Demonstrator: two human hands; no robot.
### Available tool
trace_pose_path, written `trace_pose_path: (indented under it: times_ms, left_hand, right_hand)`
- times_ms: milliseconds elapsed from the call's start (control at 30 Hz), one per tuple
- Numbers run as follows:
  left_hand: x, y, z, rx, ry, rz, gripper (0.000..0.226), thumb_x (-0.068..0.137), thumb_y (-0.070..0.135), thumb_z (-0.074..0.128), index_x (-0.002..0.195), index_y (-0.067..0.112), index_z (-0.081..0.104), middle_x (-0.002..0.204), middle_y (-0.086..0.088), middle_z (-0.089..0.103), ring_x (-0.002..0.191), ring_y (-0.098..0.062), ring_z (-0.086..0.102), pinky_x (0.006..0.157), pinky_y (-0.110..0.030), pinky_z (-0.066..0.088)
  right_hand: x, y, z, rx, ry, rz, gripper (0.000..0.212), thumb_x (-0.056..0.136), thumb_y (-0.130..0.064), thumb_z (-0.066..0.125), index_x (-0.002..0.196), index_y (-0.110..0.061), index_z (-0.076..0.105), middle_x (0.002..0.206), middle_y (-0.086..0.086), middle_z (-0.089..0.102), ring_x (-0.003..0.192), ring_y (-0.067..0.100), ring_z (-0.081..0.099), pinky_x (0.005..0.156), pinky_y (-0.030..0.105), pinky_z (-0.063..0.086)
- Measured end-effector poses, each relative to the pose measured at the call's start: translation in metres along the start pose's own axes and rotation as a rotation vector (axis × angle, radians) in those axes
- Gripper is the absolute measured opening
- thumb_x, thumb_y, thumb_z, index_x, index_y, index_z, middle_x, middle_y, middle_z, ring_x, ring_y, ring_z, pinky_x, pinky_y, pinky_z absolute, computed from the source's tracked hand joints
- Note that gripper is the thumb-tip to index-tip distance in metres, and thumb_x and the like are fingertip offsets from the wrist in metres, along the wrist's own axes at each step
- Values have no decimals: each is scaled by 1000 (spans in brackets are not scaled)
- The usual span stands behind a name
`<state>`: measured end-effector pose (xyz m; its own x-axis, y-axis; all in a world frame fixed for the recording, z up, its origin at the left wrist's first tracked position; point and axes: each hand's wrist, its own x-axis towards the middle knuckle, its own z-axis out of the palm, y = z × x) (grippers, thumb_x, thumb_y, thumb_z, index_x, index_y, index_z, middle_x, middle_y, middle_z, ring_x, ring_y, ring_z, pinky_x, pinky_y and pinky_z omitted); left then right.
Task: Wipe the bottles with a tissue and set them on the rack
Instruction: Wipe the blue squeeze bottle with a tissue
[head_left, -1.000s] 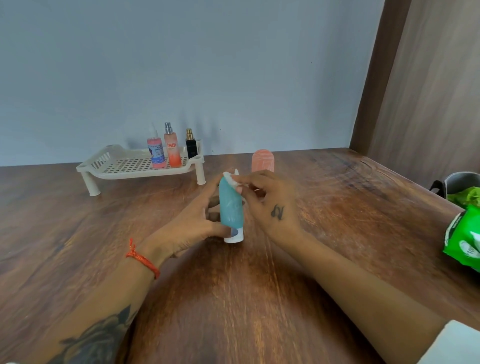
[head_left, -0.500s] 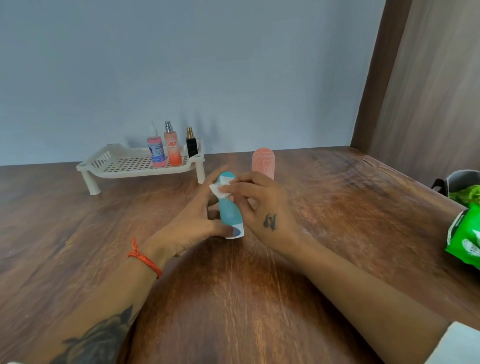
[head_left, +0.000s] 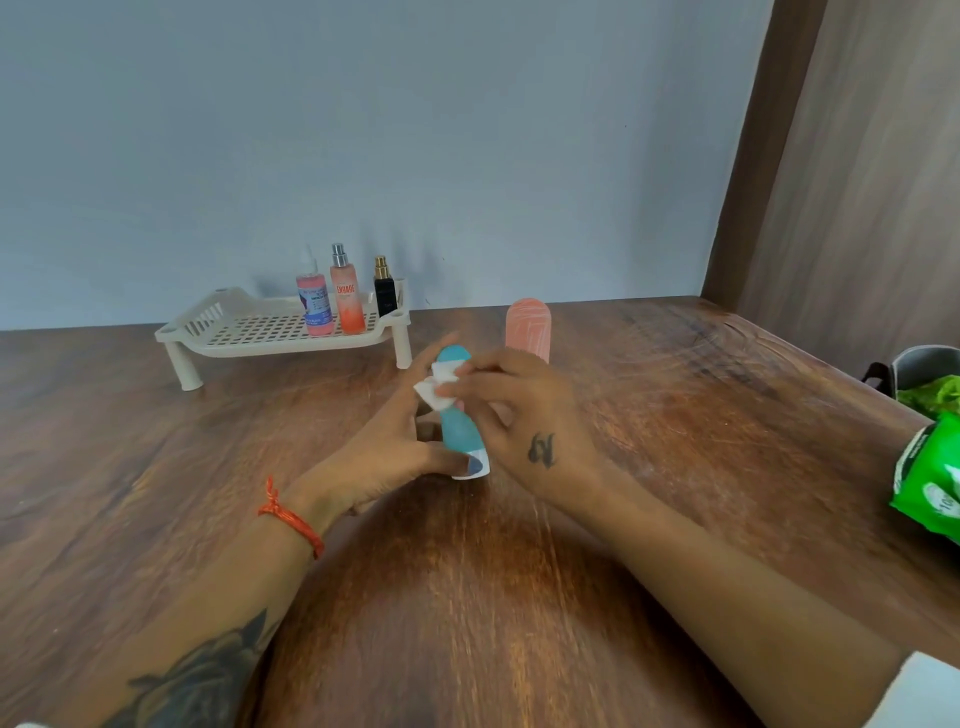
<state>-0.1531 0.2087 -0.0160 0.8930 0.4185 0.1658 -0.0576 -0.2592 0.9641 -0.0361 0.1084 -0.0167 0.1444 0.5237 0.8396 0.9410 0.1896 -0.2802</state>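
A teal bottle (head_left: 459, 422) with a white cap at its lower end stands in the middle of the wooden table, tilted a little. My left hand (head_left: 387, 451) grips it near the cap. My right hand (head_left: 524, 415) pinches a small white tissue (head_left: 438, 384) against the bottle's upper left side. A peach bottle (head_left: 528, 328) stands upright just behind my right hand. At the back left, a cream slotted rack (head_left: 244, 330) carries three upright bottles: a pink spray bottle (head_left: 314, 303), an orange-pink one (head_left: 346, 299) and a small black one (head_left: 384, 291).
A green wipes packet (head_left: 930, 475) lies at the table's right edge, with a grey bin (head_left: 922, 364) holding something green behind it. The grey wall runs right behind the rack. A brown panel closes off the right side.
My right hand has slid the tissue from the bottle's top down and over to its upper left side. The bottle has tilted slightly in my left hand.
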Motion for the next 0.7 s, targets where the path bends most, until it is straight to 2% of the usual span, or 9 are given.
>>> trace_pose_path:
  times_ms: [67,133,267,333,400,467,533,600,700]
  left_hand:
    - [0,1,0,-2,-11,-6,104,69,-21,67,137,46,25,128,-2,54,109,-19,62,86,-36,56]
    - [1,2,-1,-8,-20,-14,104,70,-22,65,139,45,25,127,-1,54,110,-18,62,86,-35,55]
    - [2,2,-2,18,-24,-28,107,69,-20,68,138,48,24,129,0,53,110,-18,61,89,-32,54]
    - [2,3,-2,35,-34,-37,107,69,-18,70,137,51,23,133,0,49,113,-19,59,94,-34,51]
    - [2,2,-3,45,-42,-49,108,69,-15,72,136,53,21,137,-2,46,117,-20,57,99,-37,48]
    - [3,1,-4,45,-48,-60,109,69,-13,73,137,53,20,136,-3,47,119,-19,55,101,-38,47]
    - [3,-2,-5,33,-53,-60,108,67,-10,76,138,51,22,134,-3,50,120,-20,55,101,-42,46]
    - [2,-4,-6,13,-51,-54,102,66,-8,77,135,50,29,132,-2,53,119,-20,56,100,-45,47]
    - [2,-4,-6,2,-36,-55,95,63,-6,78,124,54,35,131,0,53,120,-19,55,102,-47,45]
  right_hand:
    - [-1,-1,1,-50,-37,-51,19,77,-2,70,94,-11,74,96,7,66,90,18,60,79,21,47]
    - [-2,3,1,25,13,-11,18,78,-2,68,93,-10,74,93,6,66,86,13,61,77,17,49]
    - [1,10,0,155,48,290,14,82,-10,68,95,-13,73,87,-4,66,73,1,59,66,7,46]
    - [2,14,-2,223,-17,467,13,84,-15,67,95,-14,72,85,-8,66,71,1,60,63,6,46]
    - [2,16,-2,207,-25,540,14,85,-17,66,98,-16,71,88,-7,68,73,1,61,65,8,48]
    - [4,12,-3,123,61,443,18,86,-16,65,103,-16,70,94,-4,68,76,1,60,67,7,47]
    - [5,6,-2,53,108,228,21,86,-11,62,105,-15,70,99,0,66,82,2,57,72,7,46]
    - [3,4,0,0,53,53,25,84,-6,59,106,-13,70,101,5,63,89,6,53,75,7,42]
    - [2,6,-2,-29,-38,-48,25,81,-6,63,104,-12,71,100,9,61,89,14,54,74,14,43]
